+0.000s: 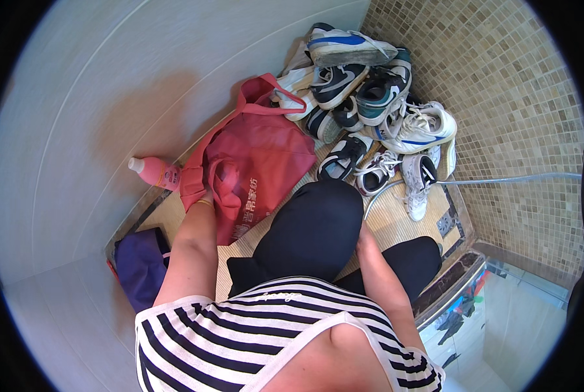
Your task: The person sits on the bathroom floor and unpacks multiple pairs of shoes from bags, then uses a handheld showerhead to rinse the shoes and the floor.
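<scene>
While shoes (pixel 375 112) crowd the floor (pixel 395 219) by mosaic tiles (pixel 501 117), red bag (pixel 269 153) and knee (pixel 318 222) hide my fingers — open or closed, I can't tell.

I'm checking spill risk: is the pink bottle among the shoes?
No, the pink bottle is left of the red bag, while the shoes are piled on the bag's other side.

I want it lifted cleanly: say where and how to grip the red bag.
Take the red bag by its far handle, probably best from above: that loop arches open by the shoes, while the body looks soft and creased.
</scene>
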`<state>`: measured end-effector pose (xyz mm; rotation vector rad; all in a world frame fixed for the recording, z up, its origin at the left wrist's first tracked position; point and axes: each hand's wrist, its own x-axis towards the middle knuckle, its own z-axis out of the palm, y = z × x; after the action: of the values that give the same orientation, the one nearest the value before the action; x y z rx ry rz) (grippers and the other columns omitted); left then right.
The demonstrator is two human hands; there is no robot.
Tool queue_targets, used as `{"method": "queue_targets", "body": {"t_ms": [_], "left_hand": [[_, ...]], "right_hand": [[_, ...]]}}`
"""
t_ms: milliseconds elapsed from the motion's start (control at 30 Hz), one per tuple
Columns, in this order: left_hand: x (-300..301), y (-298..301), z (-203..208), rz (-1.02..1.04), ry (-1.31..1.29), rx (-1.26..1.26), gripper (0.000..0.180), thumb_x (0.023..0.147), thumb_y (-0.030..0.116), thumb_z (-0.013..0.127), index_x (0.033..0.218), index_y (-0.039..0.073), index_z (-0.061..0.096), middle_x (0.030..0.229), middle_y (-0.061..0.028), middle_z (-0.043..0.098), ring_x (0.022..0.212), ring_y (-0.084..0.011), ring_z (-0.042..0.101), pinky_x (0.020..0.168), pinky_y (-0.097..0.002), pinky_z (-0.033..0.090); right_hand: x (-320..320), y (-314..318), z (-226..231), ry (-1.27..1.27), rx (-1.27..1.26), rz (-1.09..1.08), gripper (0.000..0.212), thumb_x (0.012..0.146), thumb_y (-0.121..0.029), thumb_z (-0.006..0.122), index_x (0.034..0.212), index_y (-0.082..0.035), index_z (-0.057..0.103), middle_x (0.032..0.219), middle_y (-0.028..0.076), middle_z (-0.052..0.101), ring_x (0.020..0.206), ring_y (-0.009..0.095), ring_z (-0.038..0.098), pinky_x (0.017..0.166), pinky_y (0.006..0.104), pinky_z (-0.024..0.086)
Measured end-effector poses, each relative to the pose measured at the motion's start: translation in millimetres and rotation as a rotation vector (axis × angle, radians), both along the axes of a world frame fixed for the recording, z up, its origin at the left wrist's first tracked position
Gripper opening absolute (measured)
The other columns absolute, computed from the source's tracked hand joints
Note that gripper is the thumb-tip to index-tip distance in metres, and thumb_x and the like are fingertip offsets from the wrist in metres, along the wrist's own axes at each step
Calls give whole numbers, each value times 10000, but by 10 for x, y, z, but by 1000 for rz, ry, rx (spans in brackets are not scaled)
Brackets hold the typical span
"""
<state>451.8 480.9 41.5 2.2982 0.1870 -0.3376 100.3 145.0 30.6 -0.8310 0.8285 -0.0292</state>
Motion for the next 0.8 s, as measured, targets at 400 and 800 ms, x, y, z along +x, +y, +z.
{"method": "queue_targets", "body": {"t_ms": [400, 800], "left_hand": [[-275, -108, 132, -29, -84, -30, 571, 732, -6, 818, 1261, 38, 610, 1170, -136, 706, 1081, -275, 679, 949, -375, 527], [-498, -743, 1837, -507, -428, -378, 712, 622, 19, 922, 1271, 33, 629, 1228, -119, 711, 1145, -260, 686, 1020, -389, 527]], "right_hand": [[7, 31, -27, -86, -68, 12, 286, 1089, -218, 511, 1216, -10, 662, 1021, 15, 703, 906, 113, 656, 812, 266, 535], [207, -62, 708, -150, 58, 23, 221, 1057, -143, 562, 1150, -13, 716, 1017, 12, 738, 855, 96, 675, 759, 251, 542]]}}
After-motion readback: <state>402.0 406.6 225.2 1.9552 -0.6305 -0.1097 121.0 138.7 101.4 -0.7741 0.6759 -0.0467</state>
